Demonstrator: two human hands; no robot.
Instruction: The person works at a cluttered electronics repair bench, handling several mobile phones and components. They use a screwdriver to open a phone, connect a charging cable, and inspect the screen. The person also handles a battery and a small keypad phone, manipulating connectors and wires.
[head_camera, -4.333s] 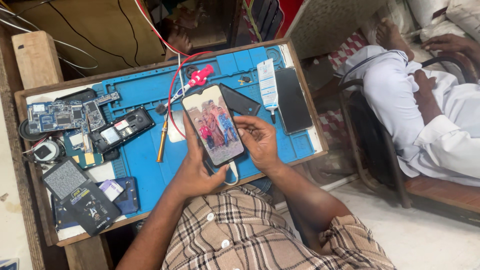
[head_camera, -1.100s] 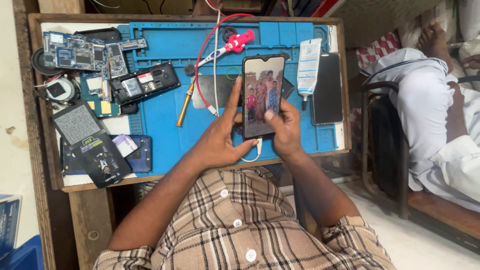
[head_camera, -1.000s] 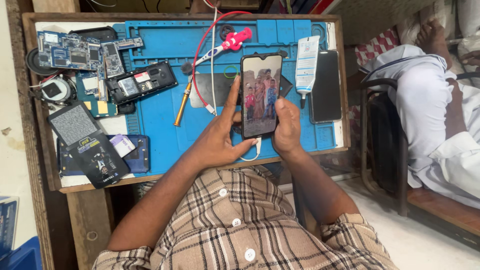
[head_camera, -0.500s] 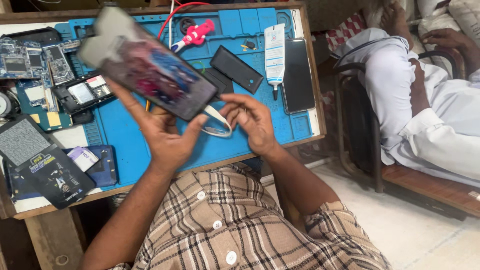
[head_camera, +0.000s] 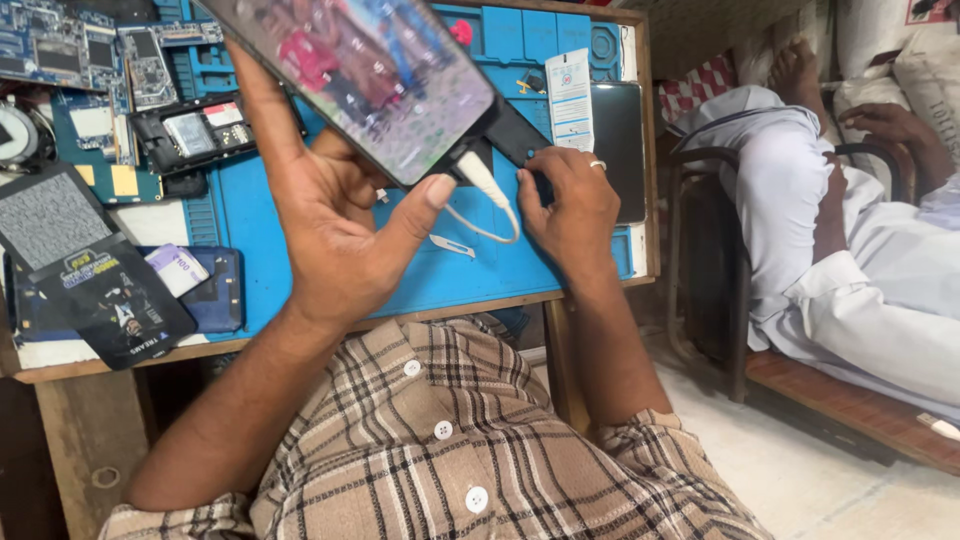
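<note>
Over the blue mat: a smartphone (head_camera: 365, 75) is held raised and tilted, screen lit, blurred.
Left hand (head_camera: 335, 235): clamped on the smartphone; fingers are behind it, thumb is pressed at its lower edge beside the plug.
White cable (head_camera: 480, 190): plugged into the phone's lower end; it is looped down toward the mat between both hands.
Right hand (head_camera: 570, 205): rested on the blue mat (head_camera: 450, 280), fingers curled together against a black slab (head_camera: 515, 135) lying there; whether it is gripped cannot be told. A ring is worn on one finger.
Worktop (head_camera: 300, 335): wooden edge, covered by the mat.
Right of mat: a white packet (head_camera: 570, 100) is laid beside a dark phone (head_camera: 620, 145).
Left of mat: circuit boards (head_camera: 60, 50), an opened phone body (head_camera: 195, 135), and a dark card (head_camera: 110, 305) are spread out.
Far right: another person in white clothing (head_camera: 850, 250) is seated on a chair, apart from the worktop.
</note>
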